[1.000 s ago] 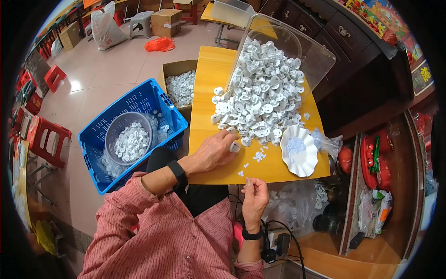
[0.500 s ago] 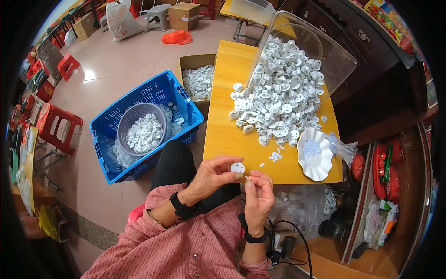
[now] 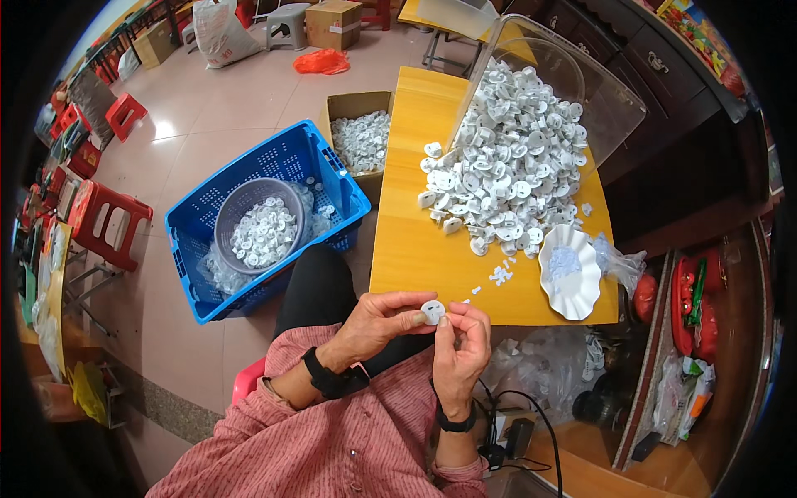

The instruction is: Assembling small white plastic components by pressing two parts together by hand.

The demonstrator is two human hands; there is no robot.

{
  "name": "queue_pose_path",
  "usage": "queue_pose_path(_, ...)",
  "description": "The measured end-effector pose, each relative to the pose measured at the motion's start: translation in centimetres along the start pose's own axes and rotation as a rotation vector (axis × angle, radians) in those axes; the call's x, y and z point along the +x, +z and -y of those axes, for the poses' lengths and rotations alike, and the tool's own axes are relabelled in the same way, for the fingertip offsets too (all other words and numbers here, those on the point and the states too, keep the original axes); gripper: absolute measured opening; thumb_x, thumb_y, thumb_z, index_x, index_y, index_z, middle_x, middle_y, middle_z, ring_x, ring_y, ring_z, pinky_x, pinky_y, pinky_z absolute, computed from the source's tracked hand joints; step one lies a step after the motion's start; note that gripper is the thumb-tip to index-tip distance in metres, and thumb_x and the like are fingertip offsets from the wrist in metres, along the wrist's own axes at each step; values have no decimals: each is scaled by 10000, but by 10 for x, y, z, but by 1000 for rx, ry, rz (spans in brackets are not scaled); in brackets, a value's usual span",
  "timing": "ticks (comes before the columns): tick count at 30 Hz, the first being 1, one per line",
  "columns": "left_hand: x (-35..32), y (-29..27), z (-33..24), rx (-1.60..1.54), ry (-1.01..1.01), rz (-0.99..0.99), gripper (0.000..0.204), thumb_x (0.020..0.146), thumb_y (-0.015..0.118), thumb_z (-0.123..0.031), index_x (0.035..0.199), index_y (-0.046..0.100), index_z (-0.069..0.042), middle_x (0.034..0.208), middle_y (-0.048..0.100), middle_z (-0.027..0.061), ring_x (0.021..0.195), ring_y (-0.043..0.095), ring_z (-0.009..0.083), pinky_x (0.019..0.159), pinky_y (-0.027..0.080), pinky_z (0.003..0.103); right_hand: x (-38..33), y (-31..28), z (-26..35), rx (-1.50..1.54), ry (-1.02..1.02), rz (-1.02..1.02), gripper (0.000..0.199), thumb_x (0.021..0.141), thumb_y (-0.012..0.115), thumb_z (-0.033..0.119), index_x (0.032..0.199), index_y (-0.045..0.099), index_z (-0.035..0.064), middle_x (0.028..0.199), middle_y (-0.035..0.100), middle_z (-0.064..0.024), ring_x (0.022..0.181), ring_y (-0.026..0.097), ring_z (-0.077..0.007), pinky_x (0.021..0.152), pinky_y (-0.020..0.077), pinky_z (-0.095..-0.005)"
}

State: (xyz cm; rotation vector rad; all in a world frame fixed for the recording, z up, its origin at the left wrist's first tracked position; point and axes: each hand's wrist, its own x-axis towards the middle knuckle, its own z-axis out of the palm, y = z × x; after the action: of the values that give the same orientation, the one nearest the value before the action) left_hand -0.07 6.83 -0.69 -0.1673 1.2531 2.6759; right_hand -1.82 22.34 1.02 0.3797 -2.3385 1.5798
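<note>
Between thumb and fingers, my left hand [image 3: 371, 325] pinches a round white plastic piece [image 3: 432, 312] with small dark slots in its face. My right hand [image 3: 462, 353] is closed in a pinch at the right edge of that piece. The small white part it held half a second ago is now mostly hidden by the fingertips. Both hands are just off the near edge of the yellow table [image 3: 403, 207]. Several tiny white parts [image 3: 500, 274] lie on the tabletop beyond my right hand. Farther back spreads a large heap of similar white plastic pieces [image 3: 515, 166].
A tipped clear plastic bin [image 3: 610, 116] stands behind the heap. A white scalloped dish [image 3: 573, 305] of pale bits sits at the table's right. On the floor to the left are a blue crate [image 3: 184, 257] holding a grey basin [image 3: 228, 206], and a cardboard box [image 3: 344, 104].
My right fingertips have come up against the edge of the round piece, which has tilted a little. The whole view has shifted slightly.
</note>
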Motion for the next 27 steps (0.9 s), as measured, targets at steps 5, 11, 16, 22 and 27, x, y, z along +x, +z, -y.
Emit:
queue_pose_path(5, 0, 1, 2, 14, 16, -13, 323, 937, 640, 12, 1257, 620, 50, 1177, 667, 154, 1074, 663, 233, 967, 569, 377, 1, -1, 14, 7, 44, 35, 116, 852, 671, -5, 931, 587, 2, 1056, 625, -155, 828, 641, -251, 724, 537, -349)
queue_pose_path(11, 0, -1, 2, 1, 30, -12, 328, 921, 669, 1, 1242, 629, 50, 1170, 673, 157, 1062, 669, 219, 971, 558, 363, 2, -1, 13, -103, -75, 46, 135, 843, 664, -27, 941, 577, 2, 1054, 622, -154, 769, 636, -233, 685, 541, -337)
queue_pose_path(16, 0, -2, 3, 188, 120, -8, 308, 895, 715, -27, 1199, 680, 4, 1112, 671, 54, 1020, 657, 147, 910, 537, 271, 1, -1, 12, -125, -89, 80, 170, 821, 668, -49, 945, 566, 4, 1039, 615, -163, 781, 631, -265, 671, 541, -351)
queue_pose_path(22, 0, -4, -5, 497, 259, 44, 302, 857, 744, -28, 1156, 710, -11, 1077, 649, 62, 1020, 617, 146, 855, 520, 255, 4, 0, 12, -211, -190, 90, 130, 836, 671, -36, 919, 580, 7, 1028, 626, -150, 819, 635, -281, 673, 533, -353)
queue_pose_path(27, 0, -7, -8, 407, 205, 35, 300, 858, 739, -10, 1156, 704, -1, 1085, 653, 54, 1011, 639, 145, 874, 532, 262, 5, -2, 14, -118, -129, 146, 92, 878, 653, -28, 933, 585, 1, 1048, 626, -138, 815, 639, -222, 667, 536, -303)
